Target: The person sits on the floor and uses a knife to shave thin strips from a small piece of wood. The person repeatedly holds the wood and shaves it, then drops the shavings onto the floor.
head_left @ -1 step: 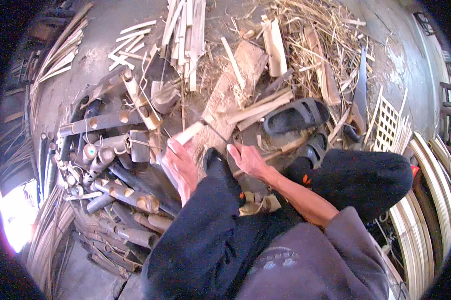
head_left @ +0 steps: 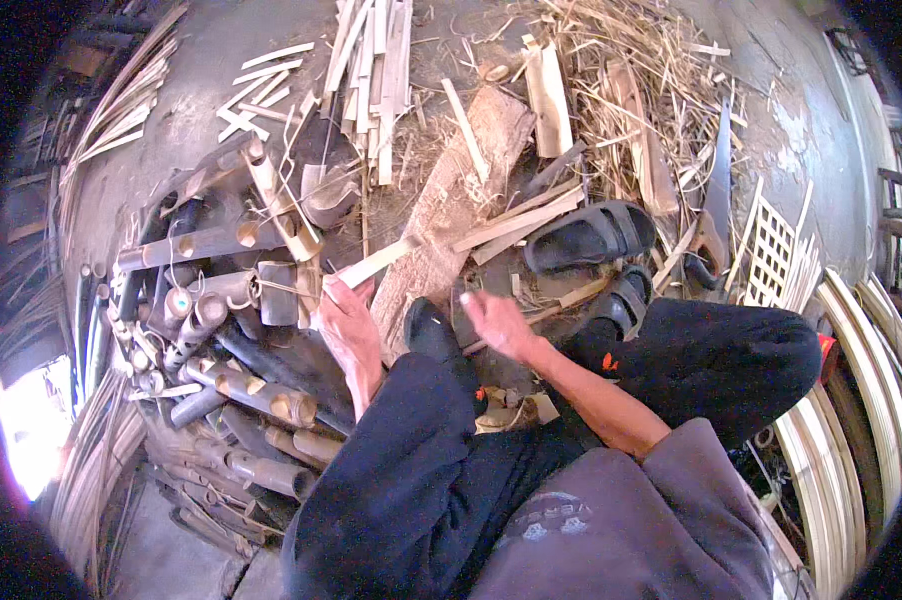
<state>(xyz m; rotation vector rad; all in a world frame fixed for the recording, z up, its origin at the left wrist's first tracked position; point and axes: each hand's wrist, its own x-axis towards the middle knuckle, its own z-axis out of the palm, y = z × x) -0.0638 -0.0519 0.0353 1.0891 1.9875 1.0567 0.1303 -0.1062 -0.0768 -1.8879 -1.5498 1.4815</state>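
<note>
1. Since the earlier frame, the right hand (head_left: pixel 501 326) has blurred, and the thin dark blade that reached from it to the pale strip (head_left: pixel 379 261) can no longer be made out; a little more of the strip shows.
2. Legs in dark trousers (head_left: pixel 396 450) fill the lower middle, hiding the floor beneath; the shirt (head_left: pixel 621 520) is cut off at the bottom edge.
3. To the left lies a heap of bamboo tubes (head_left: pixel 256 390), its deeper pieces buried and its right side passing behind the leg.
4. Ahead, a rough wooden board (head_left: pixel 466 180) slants away, its near end partly covered by a dark-clad foot (head_left: pixel 426 328).
5. Right of the board sit two dark sandals (head_left: pixel 586 238), the nearer one partly hidden by the other leg.
6. Left hand: fingers clamped on the strip's near end, which they cover.
7. Right hand: just right of the foot, too smeared to tell whether its fingers are closed on anything.
8. Held by the left hand, the strip extends over the board, its far tip hard to separate from the wood behind.
</note>
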